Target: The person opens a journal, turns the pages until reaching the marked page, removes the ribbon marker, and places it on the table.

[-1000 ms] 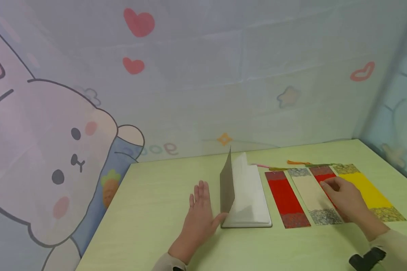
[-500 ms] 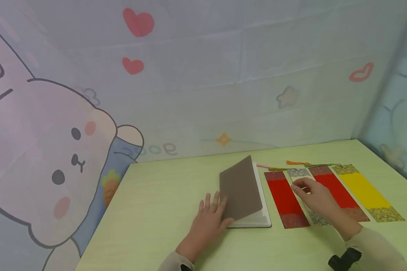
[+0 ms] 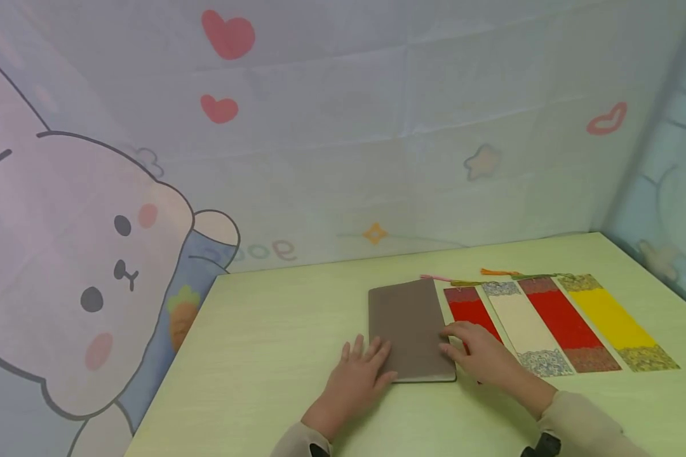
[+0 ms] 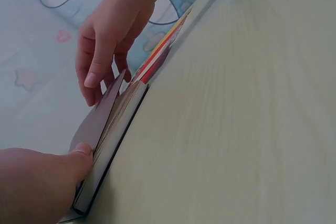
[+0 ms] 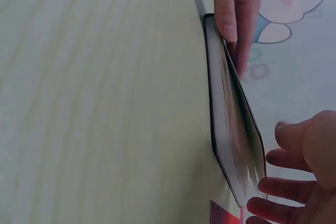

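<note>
A notebook point(image 3: 406, 324) with a taupe cover lies on the table. Its cover is lowered but slightly raised off the pages point(image 5: 231, 124), as both wrist views show. My left hand point(image 3: 351, 384) rests with spread fingers on the cover's lower left, thumb point(image 4: 81, 149) lying along it near the spine. At the right edge, my right hand point(image 3: 486, 362) has relaxed, slightly bent fingers beside the cover's free edge. It hides part of a red bookmark point(image 3: 470, 311) just right of the notebook.
Farther right lie a cream bookmark point(image 3: 528, 324), another red bookmark point(image 3: 568, 317) and a yellow bookmark point(image 3: 614, 317), side by side. Coloured tassels point(image 3: 497, 273) stretch along their top ends. A cartoon-printed cloth point(image 3: 331, 158) hangs behind the table point(image 3: 274, 336).
The notebook's cover has swung from upright down to the right, over the pages. My right hand has moved left from the bookmarks to its edge; my left hand has shifted right onto it.
</note>
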`<state>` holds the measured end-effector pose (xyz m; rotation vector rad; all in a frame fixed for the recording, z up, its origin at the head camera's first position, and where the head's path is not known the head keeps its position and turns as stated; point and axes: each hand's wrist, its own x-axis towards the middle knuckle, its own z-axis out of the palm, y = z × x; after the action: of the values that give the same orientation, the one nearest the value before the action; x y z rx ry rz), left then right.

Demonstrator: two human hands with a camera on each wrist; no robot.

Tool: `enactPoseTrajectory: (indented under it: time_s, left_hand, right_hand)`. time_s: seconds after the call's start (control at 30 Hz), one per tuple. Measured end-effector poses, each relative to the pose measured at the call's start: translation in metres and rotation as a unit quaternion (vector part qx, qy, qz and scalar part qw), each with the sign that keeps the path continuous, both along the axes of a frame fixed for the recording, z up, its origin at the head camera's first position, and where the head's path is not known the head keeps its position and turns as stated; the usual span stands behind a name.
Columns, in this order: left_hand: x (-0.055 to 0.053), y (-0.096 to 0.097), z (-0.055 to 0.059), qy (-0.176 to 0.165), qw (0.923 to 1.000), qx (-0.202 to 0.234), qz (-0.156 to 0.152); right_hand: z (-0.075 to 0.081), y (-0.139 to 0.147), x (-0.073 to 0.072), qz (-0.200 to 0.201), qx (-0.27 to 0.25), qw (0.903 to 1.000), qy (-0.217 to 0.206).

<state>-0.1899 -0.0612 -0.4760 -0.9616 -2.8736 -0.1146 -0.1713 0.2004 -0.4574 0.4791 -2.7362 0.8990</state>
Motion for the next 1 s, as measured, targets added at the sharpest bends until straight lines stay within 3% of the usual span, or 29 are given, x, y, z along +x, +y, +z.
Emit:
enactPoseTrajectory:
  time_s: [0.17,0.4,0.73,1.0]
  left_hand:
    - [0.0,0.001,-0.003,-0.003,1.0,-0.002,-0.003]
    - [0.0,0.002,-0.002,-0.02,0.9998,0.005,-0.004]
    - [0.002,0.004,-0.001,-0.038,0.9992,0.013,-0.01]
    - [-0.005,0.001,0.006,-0.01,0.9994,0.031,0.007]
  right_hand:
    - [-0.007,-0.005,-0.001,-0.009,0.09,0.9954,0.03]
    - [-0.007,-0.008,0.002,-0.026,0.19,0.9803,0.046]
    - [-0.011,-0.005,0.003,-0.017,0.173,0.9845,0.025]
    - [-0.011,-0.003,-0.003,-0.005,0.126,0.99,0.064]
